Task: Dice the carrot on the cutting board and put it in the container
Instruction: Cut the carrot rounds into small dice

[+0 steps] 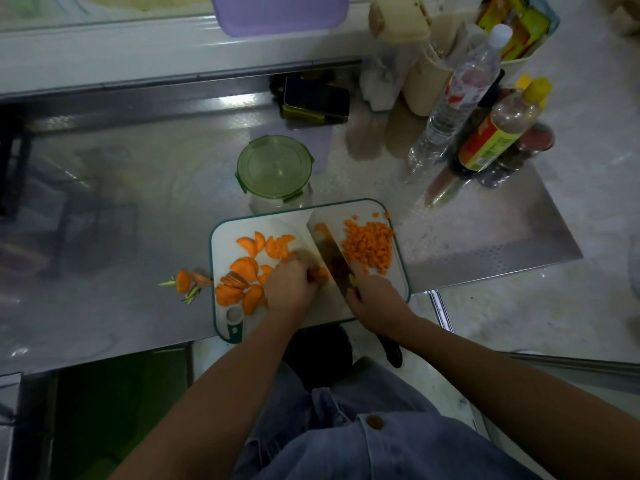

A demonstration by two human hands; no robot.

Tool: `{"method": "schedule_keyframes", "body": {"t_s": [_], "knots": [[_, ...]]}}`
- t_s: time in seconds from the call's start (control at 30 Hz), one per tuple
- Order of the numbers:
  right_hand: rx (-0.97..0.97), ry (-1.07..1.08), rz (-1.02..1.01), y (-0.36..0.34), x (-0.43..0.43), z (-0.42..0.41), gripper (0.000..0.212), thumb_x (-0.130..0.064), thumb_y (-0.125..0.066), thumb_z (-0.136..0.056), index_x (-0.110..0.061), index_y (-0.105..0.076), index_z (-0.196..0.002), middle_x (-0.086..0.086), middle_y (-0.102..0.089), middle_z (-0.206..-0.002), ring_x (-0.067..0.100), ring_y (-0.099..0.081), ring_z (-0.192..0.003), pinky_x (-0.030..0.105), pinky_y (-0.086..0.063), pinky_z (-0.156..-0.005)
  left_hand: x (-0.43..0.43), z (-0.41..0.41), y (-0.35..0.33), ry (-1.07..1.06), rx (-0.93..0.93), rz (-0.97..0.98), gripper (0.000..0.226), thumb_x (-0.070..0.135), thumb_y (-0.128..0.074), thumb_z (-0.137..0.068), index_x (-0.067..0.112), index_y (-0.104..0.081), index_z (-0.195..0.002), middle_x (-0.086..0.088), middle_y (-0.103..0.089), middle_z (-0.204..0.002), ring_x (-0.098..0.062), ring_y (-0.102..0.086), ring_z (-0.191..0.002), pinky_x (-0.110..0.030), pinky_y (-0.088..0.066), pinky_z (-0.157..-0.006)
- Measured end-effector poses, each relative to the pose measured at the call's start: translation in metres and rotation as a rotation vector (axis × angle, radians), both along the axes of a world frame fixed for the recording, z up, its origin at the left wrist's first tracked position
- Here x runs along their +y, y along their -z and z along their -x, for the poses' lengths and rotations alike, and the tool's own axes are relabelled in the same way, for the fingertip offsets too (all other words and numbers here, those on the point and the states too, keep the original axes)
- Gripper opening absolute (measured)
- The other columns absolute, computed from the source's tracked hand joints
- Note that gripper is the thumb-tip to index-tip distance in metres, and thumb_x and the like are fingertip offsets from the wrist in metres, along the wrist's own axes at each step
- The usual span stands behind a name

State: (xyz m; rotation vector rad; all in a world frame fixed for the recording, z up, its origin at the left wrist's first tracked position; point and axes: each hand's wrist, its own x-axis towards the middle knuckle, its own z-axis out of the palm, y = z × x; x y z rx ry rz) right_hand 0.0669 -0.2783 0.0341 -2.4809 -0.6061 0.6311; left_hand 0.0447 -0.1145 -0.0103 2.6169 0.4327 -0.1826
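A white cutting board [398,271] with a green rim lies at the counter's front edge. Flat carrot slices [247,271] are spread over its left half, and a heap of diced carrot [369,245] sits on its right half. My left hand [291,289] holds down a few carrot pieces [320,273] with curled fingers in the board's middle. My right hand [375,299] grips the handle of a wide cleaver [327,244], whose blade stands on the board right beside my left fingers. A glass container [277,174] with a closed green lid stands just behind the board.
Carrot ends and green stalk bits [185,282] lie on the steel counter left of the board. Bottles [485,109] and beige tubs crowd the back right. A dark phone-like object [315,98] lies behind the container. A purple bin [280,12] sits on the far ledge.
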Motion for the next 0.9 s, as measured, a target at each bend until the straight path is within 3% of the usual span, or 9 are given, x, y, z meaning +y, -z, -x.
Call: {"method": "schedule_keyframes", "body": {"t_s": [0.1,0.3,0.47,0.63,0.9], "knots": [[0.003,-0.04,0.022,-0.004,0.0,0.001,0.045,-0.014,-0.048,-0.091,-0.012,-0.036,-0.135,0.009,-0.055,-0.082,0.032,-0.058,-0.07,0.045,-0.051,-0.064,0.001,0.004,-0.003,0.031,-0.016,-0.019,0.025,0.042,-0.059,-0.087,0.026,-0.072,-0.101,-0.001,-0.061,-0.102,-0.023,-0.061,-0.09,-0.028,-0.035,-0.061],[0.04,-0.056,0.092,-0.002,0.003,0.005,0.044,-0.015,-0.047,-0.09,-0.012,-0.034,-0.132,0.006,-0.051,-0.081,0.029,-0.057,-0.07,0.04,-0.05,-0.063,0.001,0.005,-0.003,-0.002,0.018,0.033,0.022,0.029,-0.059,-0.089,0.027,-0.072,-0.107,-0.005,-0.063,-0.106,-0.028,-0.06,-0.096,-0.033,-0.043,-0.069],[0.075,-0.065,0.154,0.004,0.011,0.009,0.027,-0.014,-0.047,-0.089,-0.009,-0.039,-0.114,0.006,-0.048,-0.077,0.033,-0.056,-0.073,0.043,-0.051,-0.065,-0.001,0.003,-0.004,-0.055,0.025,0.07,0.022,0.023,-0.059,-0.087,0.024,-0.074,-0.103,-0.006,-0.064,-0.106,-0.028,-0.06,-0.097,-0.035,-0.045,-0.073],[0.051,-0.023,0.144,0.011,0.016,0.008,0.035,-0.014,-0.047,-0.089,-0.006,-0.04,-0.123,0.009,-0.051,-0.08,0.033,-0.058,-0.075,0.037,-0.045,-0.062,0.001,0.0,-0.004,-0.073,0.027,0.068,0.022,0.022,-0.059,-0.085,0.028,-0.075,-0.099,-0.004,-0.068,-0.101,-0.026,-0.061,-0.094,-0.035,-0.047,-0.071],[-0.015,0.037,0.015,0.008,0.011,0.006,0.041,-0.013,-0.047,-0.091,-0.008,-0.037,-0.131,0.012,-0.056,-0.081,0.032,-0.058,-0.07,0.045,-0.05,-0.063,0.002,0.0,-0.008,-0.153,0.022,0.147,0.014,0.024,-0.068,-0.081,0.026,-0.077,-0.092,0.001,-0.073,-0.095,-0.023,-0.065,-0.091,-0.03,-0.05,-0.074]]}}
